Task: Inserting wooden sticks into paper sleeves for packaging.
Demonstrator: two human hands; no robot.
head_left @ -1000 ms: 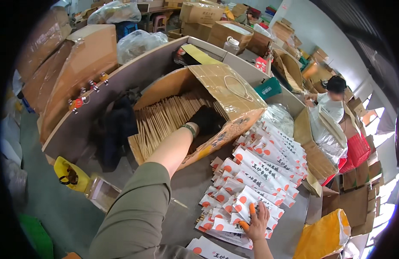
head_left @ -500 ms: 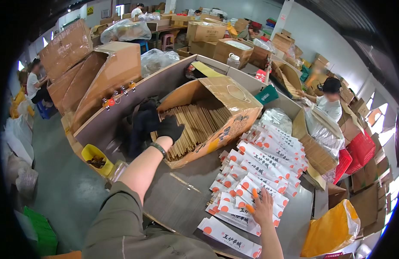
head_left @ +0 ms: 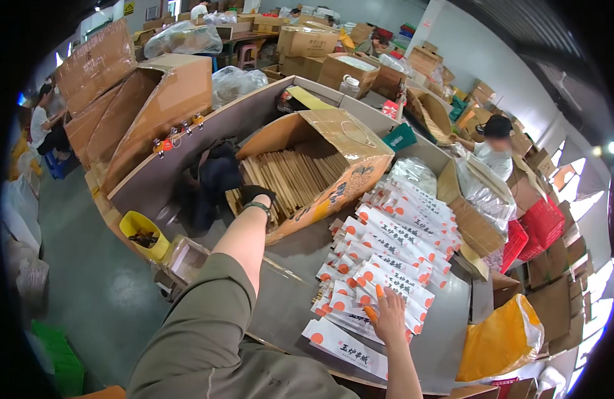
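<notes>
My left hand [head_left: 259, 194], in a black glove, reaches down at the near left end of an open cardboard box [head_left: 360, 169]. The box lies tilted and is packed with thin wooden sticks [head_left: 297, 176] that look like disposable chopsticks. My fingers are hidden by the glove and wrist, so their grip does not show. Bare except for orange finger covers, my right hand [head_left: 389, 316] rests with fingers spread on a spread pile of white paper sleeves [head_left: 393, 249] printed with orange dots. One separate sleeve [head_left: 345, 347] lies at the pile's near side.
Dark cloth [head_left: 217, 179] is heaped left of the box. A yellow container [head_left: 145, 236] hangs by the table's left edge. Right of the table stand a carton with clear plastic [head_left: 476, 199], red crates [head_left: 543, 229] and a yellow bag [head_left: 500, 339]. A co-worker [head_left: 496, 146] sits at the far right.
My left hand has moved down and nearer along the box's near left end. My right hand stays on the sleeves. The whole view has shifted slightly.
</notes>
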